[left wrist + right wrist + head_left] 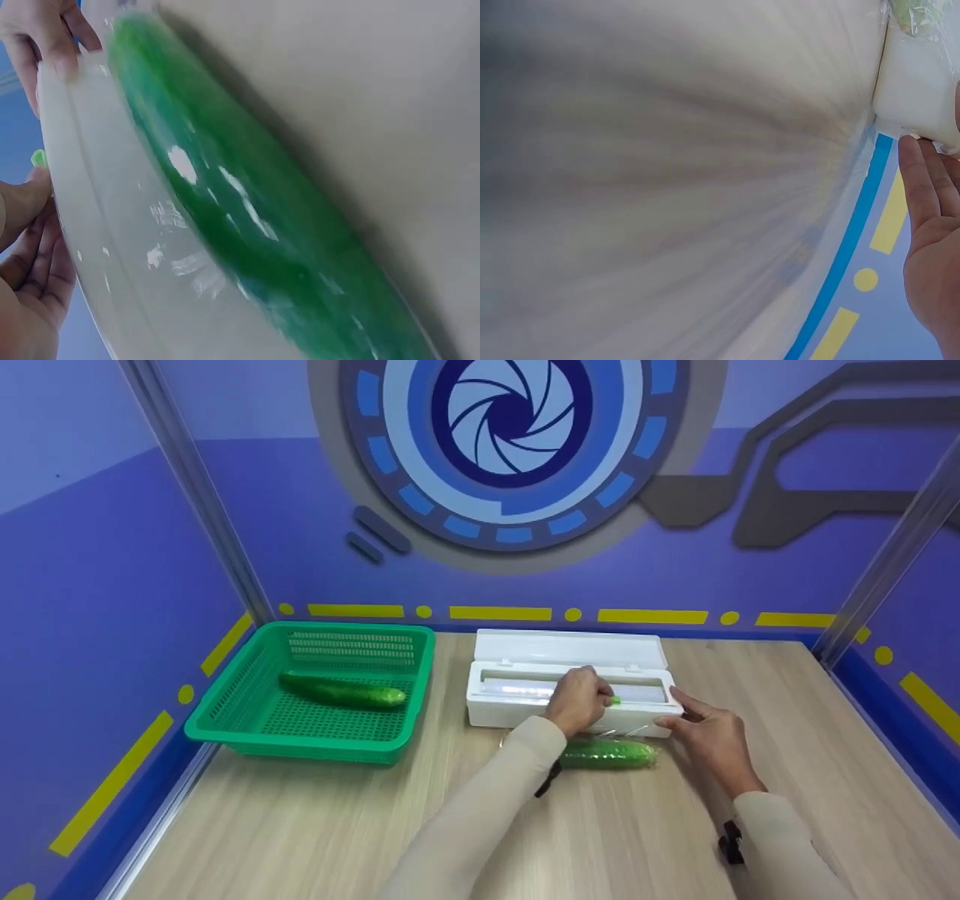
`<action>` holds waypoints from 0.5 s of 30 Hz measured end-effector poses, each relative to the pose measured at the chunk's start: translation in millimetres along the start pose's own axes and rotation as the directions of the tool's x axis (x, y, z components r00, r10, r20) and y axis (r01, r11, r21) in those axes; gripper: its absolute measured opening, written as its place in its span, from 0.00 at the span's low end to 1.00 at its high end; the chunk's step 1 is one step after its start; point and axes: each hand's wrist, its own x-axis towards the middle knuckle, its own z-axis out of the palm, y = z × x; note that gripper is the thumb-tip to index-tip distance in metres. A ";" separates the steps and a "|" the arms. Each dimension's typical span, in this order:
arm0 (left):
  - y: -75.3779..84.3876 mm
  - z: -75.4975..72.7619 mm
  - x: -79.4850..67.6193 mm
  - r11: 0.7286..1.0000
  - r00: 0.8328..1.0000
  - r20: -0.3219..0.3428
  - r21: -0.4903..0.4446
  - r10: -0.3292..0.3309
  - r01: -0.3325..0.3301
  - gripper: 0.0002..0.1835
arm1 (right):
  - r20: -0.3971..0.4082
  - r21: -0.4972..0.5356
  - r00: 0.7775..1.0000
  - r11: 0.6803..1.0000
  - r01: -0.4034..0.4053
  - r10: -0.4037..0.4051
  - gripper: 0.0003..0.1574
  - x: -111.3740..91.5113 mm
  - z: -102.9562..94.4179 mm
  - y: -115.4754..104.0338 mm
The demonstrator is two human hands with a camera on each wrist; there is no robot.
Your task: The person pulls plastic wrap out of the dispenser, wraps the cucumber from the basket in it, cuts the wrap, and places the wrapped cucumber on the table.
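Observation:
A white cling film box [502, 715] stands at the back with its lid [566, 648] raised and a roll of film [514, 688] inside. My left hand [579, 701] is over the box's front edge, its fingers pinching a small green slider [616, 700], which also peeks past the fingertips in the left wrist view. With thumb and fingers, my right hand [712, 741] grips the box's right end. Just in front of the box lies a cucumber [611, 754] under clear, shiny film; my left forearm hides its left part in the head view.
To the left stands a green plastic basket [307, 744] with slotted sides, holding another cucumber [341, 692]. Blue and purple panels [300, 525] border the wooden table [600, 840] at the back and sides.

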 end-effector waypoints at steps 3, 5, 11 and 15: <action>-13.7 -8.1 -7.8 1.000 1.000 -0.010 -0.003 0.016 -0.016 0.04 | -0.003 0.004 1.000 1.000 0.001 -0.001 0.42 -1.4 -0.6 1.1; -21.0 -12.6 -12.1 0.999 0.999 -0.026 0.002 0.044 -0.044 0.04 | -0.007 -0.001 1.000 1.000 0.006 -0.006 0.42 -1.5 -1.2 1.8; -31.1 -20.6 -17.8 0.994 0.993 -0.049 0.005 0.106 -0.106 0.06 | -0.015 0.001 0.999 1.000 0.030 -0.030 0.40 2.3 -1.9 2.0; -33.2 -24.9 -19.3 0.994 0.994 -0.032 0.019 0.104 -0.103 0.07 | -0.012 0.002 1.000 1.000 0.019 -0.019 0.41 1.5 -1.8 1.0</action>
